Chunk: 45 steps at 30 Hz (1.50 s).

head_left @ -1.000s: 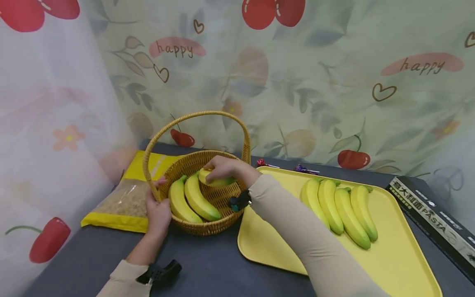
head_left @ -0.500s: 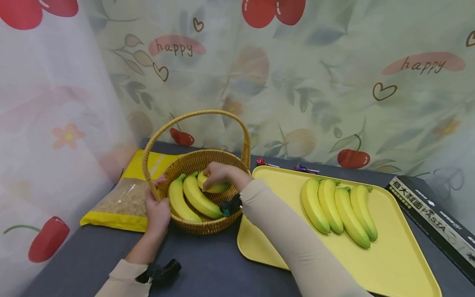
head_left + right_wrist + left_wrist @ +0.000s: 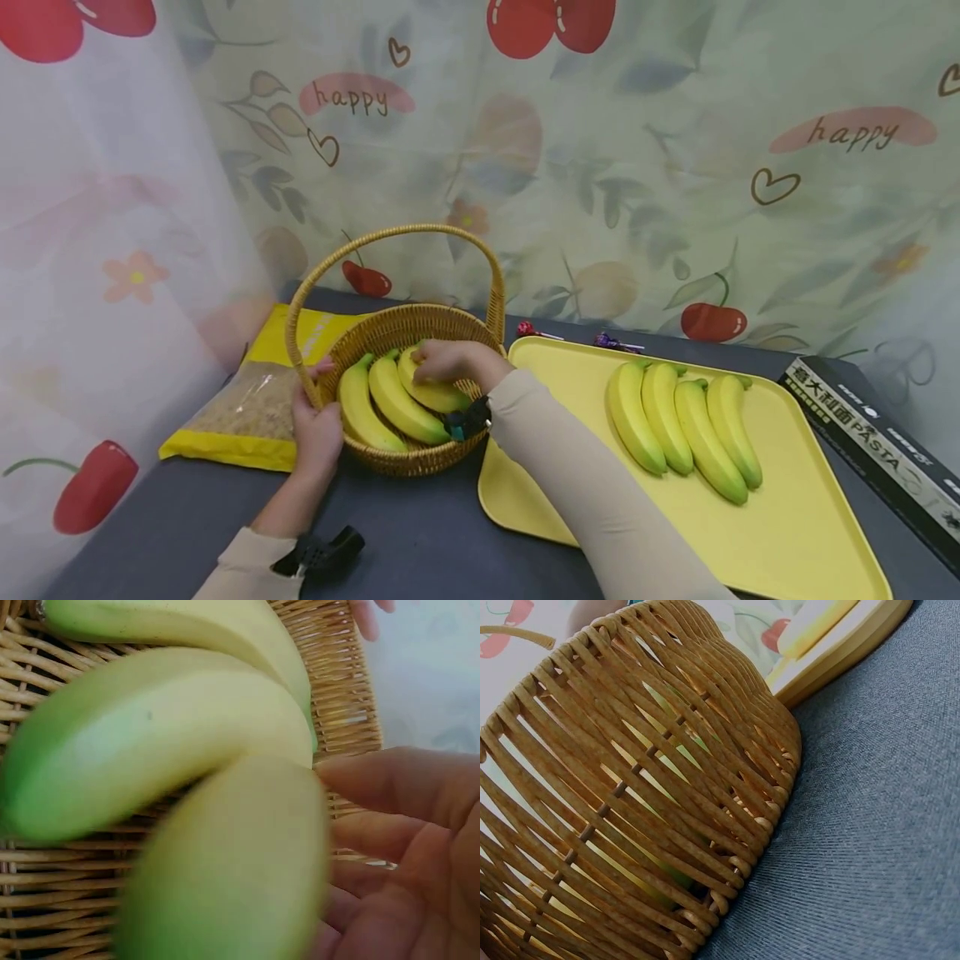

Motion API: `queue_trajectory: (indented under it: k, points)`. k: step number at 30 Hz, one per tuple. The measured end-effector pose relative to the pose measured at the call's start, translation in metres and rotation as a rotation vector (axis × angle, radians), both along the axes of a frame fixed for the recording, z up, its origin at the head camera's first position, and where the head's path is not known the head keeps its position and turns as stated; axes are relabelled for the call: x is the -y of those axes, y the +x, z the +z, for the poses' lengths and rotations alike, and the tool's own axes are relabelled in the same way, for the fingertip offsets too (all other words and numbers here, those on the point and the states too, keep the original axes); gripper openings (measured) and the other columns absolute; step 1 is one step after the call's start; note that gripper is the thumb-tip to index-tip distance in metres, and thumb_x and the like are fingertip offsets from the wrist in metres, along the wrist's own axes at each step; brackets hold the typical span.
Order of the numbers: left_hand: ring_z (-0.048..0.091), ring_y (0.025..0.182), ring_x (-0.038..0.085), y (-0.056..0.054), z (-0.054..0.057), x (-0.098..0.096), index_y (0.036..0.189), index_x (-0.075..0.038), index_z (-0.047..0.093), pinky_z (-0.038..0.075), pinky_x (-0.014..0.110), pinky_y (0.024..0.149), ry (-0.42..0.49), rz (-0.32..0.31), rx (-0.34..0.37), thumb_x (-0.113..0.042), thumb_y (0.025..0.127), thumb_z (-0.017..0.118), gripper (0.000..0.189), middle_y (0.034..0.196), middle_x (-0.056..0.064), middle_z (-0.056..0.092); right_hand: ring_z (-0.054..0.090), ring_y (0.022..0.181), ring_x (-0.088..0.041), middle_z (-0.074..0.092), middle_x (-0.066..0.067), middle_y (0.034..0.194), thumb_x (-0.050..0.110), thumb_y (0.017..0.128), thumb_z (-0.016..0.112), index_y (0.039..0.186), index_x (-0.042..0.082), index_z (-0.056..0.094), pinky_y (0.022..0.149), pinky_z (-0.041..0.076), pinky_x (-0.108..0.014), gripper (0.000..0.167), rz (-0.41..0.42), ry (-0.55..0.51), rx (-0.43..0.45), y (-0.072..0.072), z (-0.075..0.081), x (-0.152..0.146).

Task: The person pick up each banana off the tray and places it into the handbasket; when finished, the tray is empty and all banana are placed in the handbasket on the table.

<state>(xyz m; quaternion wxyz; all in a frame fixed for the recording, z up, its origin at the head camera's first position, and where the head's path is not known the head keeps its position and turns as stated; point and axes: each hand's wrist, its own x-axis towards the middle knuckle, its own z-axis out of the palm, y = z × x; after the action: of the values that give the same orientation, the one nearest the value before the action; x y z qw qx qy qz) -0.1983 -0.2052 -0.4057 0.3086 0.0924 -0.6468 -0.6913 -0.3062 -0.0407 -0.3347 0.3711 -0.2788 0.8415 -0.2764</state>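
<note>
A wicker basket [image 3: 420, 463] with a tall arched handle stands on the dark cloth. My left hand [image 3: 318, 433] grips its left side where the handle meets the rim; the left wrist view is filled by the woven wall [image 3: 630, 787]. Inside lie two bananas, one at the left [image 3: 362, 410] and one in the middle [image 3: 405, 405]. With my right hand [image 3: 459, 363] I hold a third banana [image 3: 435, 394] beside them, low in the basket. In the right wrist view, thumb and fingers [image 3: 375, 776] are at this banana's [image 3: 232, 862] far end.
Right of the basket, a yellow tray [image 3: 810, 525] bears several bananas [image 3: 701, 433] in a row. A pasta box [image 3: 873, 442] lies along its right side. Two lollipops [image 3: 617, 342] lie behind the tray. A yellow bag [image 3: 247, 408] sits left of the basket.
My right hand has lowered the third banana into the basket and turned it alongside the other two. The left hand keeps its grip on the basket.
</note>
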Motion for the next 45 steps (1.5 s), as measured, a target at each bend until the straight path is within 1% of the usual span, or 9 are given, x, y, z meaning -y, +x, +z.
queue_trajectory:
  k: [5, 7, 10, 20, 26, 30, 33, 38, 45]
  points:
    - [0.037, 0.132, 0.022, 0.0, 0.001, 0.0, 0.112, 0.004, 0.049, 0.019, 0.034, 0.114, 0.002, 0.007, -0.009, 0.023, 0.069, 0.029, 0.051, 0.131, 0.016, 0.048, 0.044, 0.101, -0.016, 0.025, -0.011, 0.15, 0.002, 0.088, 0.053, 0.148, 0.007, 0.02, 0.081, 0.045, -0.029, 0.069, -0.079, 0.016, 0.089, 0.004, 0.0, 0.0]
    - [0.037, 0.132, 0.022, 0.0, 0.001, 0.0, 0.112, 0.004, 0.049, 0.019, 0.034, 0.114, 0.001, 0.008, -0.01, 0.023, 0.069, 0.029, 0.051, 0.13, 0.016, 0.049, 0.044, 0.116, -0.017, 0.026, -0.01, 0.151, 0.002, 0.087, 0.057, 0.148, 0.007, 0.021, 0.09, 0.047, -0.032, 0.071, -0.089, 0.038, 0.071, 0.005, 0.0, 0.0]
    - [0.037, 0.132, 0.022, 0.0, 0.002, 0.0, 0.113, 0.005, 0.048, 0.018, 0.035, 0.114, -0.005, 0.002, -0.007, 0.023, 0.069, 0.028, 0.051, 0.131, 0.017, 0.048, 0.043, 0.121, -0.02, 0.03, -0.011, 0.148, 0.002, 0.086, 0.059, 0.147, 0.006, 0.023, 0.094, 0.047, -0.036, 0.071, -0.101, 0.047, 0.054, 0.006, -0.001, 0.0]
    - [0.035, 0.133, 0.022, 0.001, 0.002, 0.0, 0.113, 0.004, 0.048, 0.017, 0.035, 0.113, -0.013, -0.001, 0.007, 0.023, 0.07, 0.028, 0.051, 0.133, 0.019, 0.047, 0.049, 0.104, -0.016, 0.041, -0.011, 0.134, 0.004, 0.085, 0.062, 0.145, 0.005, 0.03, 0.088, 0.05, -0.032, 0.068, -0.107, 0.052, 0.034, 0.005, -0.001, -0.001]
    - [0.035, 0.133, 0.023, 0.001, 0.001, 0.0, 0.115, 0.006, 0.046, 0.017, 0.037, 0.114, -0.015, -0.008, 0.015, 0.023, 0.07, 0.028, 0.051, 0.134, 0.019, 0.046, 0.046, 0.091, -0.013, 0.041, -0.014, 0.137, 0.011, 0.087, 0.062, 0.145, 0.006, 0.03, 0.076, 0.045, -0.027, 0.067, -0.031, 0.07, -0.045, 0.002, -0.004, -0.006]
    - [0.034, 0.133, 0.023, 0.0, 0.001, 0.0, 0.116, 0.007, 0.045, 0.018, 0.037, 0.114, -0.007, -0.018, 0.015, 0.023, 0.07, 0.028, 0.051, 0.135, 0.019, 0.045, 0.047, 0.122, -0.018, 0.042, -0.011, 0.143, 0.02, 0.088, 0.061, 0.142, 0.006, 0.037, 0.097, 0.042, -0.031, 0.061, 0.04, 0.068, -0.167, 0.0, -0.001, -0.013]
    - [0.035, 0.133, 0.023, 0.0, 0.0, 0.001, 0.115, 0.006, 0.045, 0.018, 0.037, 0.113, -0.006, -0.017, 0.011, 0.023, 0.07, 0.029, 0.051, 0.134, 0.019, 0.045, 0.034, 0.136, -0.023, 0.037, -0.011, 0.147, 0.024, 0.088, 0.062, 0.142, 0.004, 0.036, 0.108, 0.034, -0.036, 0.063, 0.035, 0.016, -0.18, 0.001, 0.004, -0.018]
    - [0.035, 0.133, 0.023, -0.001, -0.001, 0.001, 0.115, 0.005, 0.046, 0.018, 0.036, 0.113, -0.008, -0.007, 0.004, 0.023, 0.07, 0.029, 0.052, 0.134, 0.019, 0.045, 0.032, 0.138, -0.025, 0.031, -0.011, 0.151, 0.024, 0.087, 0.064, 0.143, 0.005, 0.033, 0.106, 0.036, -0.039, 0.068, -0.048, -0.139, -0.086, 0.006, 0.012, -0.03]
    - [0.035, 0.133, 0.023, 0.0, -0.002, 0.001, 0.116, 0.006, 0.046, 0.018, 0.035, 0.113, -0.008, -0.008, 0.008, 0.022, 0.07, 0.029, 0.052, 0.133, 0.017, 0.046, 0.043, 0.131, -0.026, 0.038, -0.008, 0.147, 0.02, 0.087, 0.064, 0.142, 0.011, 0.038, 0.103, 0.041, -0.036, 0.062, -0.115, -0.339, -0.034, 0.017, 0.019, -0.055]
